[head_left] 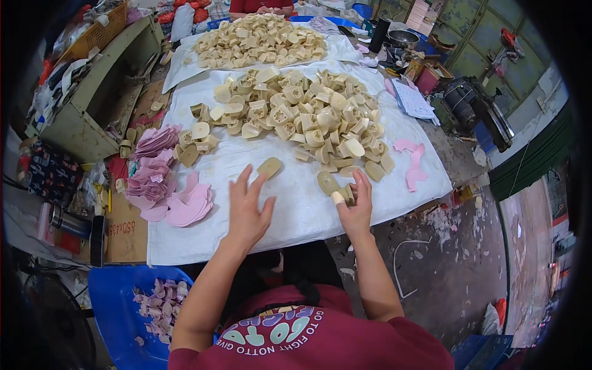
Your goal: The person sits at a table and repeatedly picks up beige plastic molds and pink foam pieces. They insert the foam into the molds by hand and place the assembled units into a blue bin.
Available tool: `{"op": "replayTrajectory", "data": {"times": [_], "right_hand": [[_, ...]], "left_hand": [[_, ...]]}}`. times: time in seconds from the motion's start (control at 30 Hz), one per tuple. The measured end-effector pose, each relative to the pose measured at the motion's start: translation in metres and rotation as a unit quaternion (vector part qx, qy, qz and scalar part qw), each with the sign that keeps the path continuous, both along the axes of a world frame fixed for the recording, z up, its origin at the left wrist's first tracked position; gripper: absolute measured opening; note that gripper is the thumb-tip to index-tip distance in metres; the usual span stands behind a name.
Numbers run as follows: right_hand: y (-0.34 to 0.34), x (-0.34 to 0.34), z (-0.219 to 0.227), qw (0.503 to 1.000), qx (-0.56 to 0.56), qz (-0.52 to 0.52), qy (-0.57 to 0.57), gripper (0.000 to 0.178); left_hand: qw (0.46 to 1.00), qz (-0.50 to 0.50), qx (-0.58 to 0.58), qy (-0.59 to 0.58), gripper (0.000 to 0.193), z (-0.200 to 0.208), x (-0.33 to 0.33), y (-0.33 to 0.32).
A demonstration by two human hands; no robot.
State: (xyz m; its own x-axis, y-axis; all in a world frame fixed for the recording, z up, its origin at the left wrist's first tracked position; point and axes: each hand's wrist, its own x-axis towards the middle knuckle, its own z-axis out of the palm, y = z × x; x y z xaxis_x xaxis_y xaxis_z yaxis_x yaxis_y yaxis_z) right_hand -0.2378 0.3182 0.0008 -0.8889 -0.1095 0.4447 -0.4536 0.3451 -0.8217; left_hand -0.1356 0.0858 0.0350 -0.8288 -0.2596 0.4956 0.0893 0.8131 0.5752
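Note:
My left hand [248, 208] hovers over the white-covered table [259, 231] with its fingers apart and nothing in it. Just beyond its fingertips lies a single beige shoe heel [269, 167], flat face up. My right hand [356, 213] closes its thumb and fingers around another beige heel [347, 196], partly hidden by the fingers; the thumb has a pale covering at its tip. Touching or close beside that one is a further heel [327, 182]. A large heap of beige heels [302, 111] spreads beyond both hands.
Stacked pink cut sheets [188, 203] lie at the left, and loose pink strips [413, 163] at the right. A blue basin [111, 308] at lower left contains pink-wrapped pieces. Farther back are another heel pile [259, 40] and a person in red [262, 6]. A machine [472, 105] stands right.

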Motion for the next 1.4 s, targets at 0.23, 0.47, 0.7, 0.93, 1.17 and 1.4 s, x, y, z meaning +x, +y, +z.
{"op": "replayTrajectory", "data": {"times": [0.23,0.47,0.7,0.93,1.17,1.4], "right_hand": [[-0.004,-0.026,0.021,0.976,0.181,0.019,0.118,0.066],[-0.006,-0.039,0.016,0.966,0.211,0.012,0.152,0.065],[0.001,-0.037,0.017,0.980,0.173,0.053,0.078,0.055],[0.009,-0.025,0.001,0.983,0.130,0.075,0.108,0.043],[0.018,-0.025,-0.005,0.987,-0.006,0.154,0.050,0.041],[-0.036,-0.011,0.003,0.954,-0.127,0.270,-0.040,0.036]], "left_hand": [[0.997,0.012,-0.069,-0.037,0.035,-0.042,-0.085,0.007],[0.988,-0.139,-0.054,0.039,0.024,-0.033,-0.078,0.038],[0.987,-0.153,-0.053,0.025,0.044,-0.024,-0.078,0.090],[0.994,-0.077,-0.054,-0.049,0.028,-0.033,-0.097,0.104],[0.988,-0.142,0.041,-0.044,0.033,-0.041,-0.082,0.060],[0.710,-0.156,0.681,-0.092,0.044,-0.039,-0.052,0.013]]}}
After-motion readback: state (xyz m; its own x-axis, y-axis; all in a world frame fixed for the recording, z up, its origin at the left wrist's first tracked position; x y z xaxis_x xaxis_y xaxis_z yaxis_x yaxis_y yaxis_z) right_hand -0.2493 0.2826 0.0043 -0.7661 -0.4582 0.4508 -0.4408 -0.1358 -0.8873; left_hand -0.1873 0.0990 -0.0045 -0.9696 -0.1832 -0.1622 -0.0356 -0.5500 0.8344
